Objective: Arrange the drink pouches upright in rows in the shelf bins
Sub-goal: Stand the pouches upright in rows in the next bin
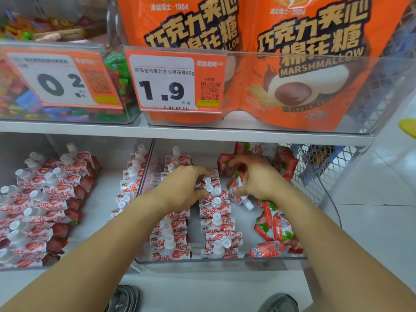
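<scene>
Red-and-white drink pouches with white caps fill a clear bin (225,263) on the lower shelf. Two upright rows (219,221) stand in its left and middle part. My left hand (184,188) rests on the far end of the middle row, fingers curled around upright pouches there. My right hand (256,176) grips one pouch (238,194), tilted with its cap pointing down toward me. Loose pouches (273,228) lie flat on the bin's right side, and more (286,161) are heaped at the back right.
A second clear bin (112,167) on the left holds several rows of the same pouches (45,199). The shelf above carries orange marshmallow bags (304,64), a candy bin (67,113) and price tags (177,82). A wire mesh panel (319,167) closes the right end. Shoes (126,298) show below.
</scene>
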Tool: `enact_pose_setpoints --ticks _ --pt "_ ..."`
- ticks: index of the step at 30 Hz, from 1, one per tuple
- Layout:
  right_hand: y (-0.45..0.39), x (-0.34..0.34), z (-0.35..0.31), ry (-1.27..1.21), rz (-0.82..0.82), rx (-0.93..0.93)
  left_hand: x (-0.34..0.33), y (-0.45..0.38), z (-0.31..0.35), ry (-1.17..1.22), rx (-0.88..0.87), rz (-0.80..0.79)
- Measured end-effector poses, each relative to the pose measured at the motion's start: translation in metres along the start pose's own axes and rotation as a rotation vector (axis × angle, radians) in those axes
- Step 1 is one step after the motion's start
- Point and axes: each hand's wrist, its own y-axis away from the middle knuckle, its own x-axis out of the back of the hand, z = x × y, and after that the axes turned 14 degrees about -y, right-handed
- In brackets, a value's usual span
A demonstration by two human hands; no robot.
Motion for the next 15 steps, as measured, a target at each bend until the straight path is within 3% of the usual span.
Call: enact_pose_setpoints --ticks 5,9,12,15 --pt "0.016 0.012 0.000 0.019 -0.036 0.020 0.004 0.001 0.003 0.071 0.007 0.049" --pt "0.029 0.015 -0.010 -0.162 0.053 0.078 0.011 0.003 0.014 0.338 0.025 0.207" --pt "0.046 0.022 -0.019 -0.509 0.099 0.233 0.016 0.005 0.020 0.462 -0.062 0.082" --pt "0.059 0.026 -0.026 -0.790 0.139 0.356 0.019 0.005 0.024 0.767 -0.123 -0.091"
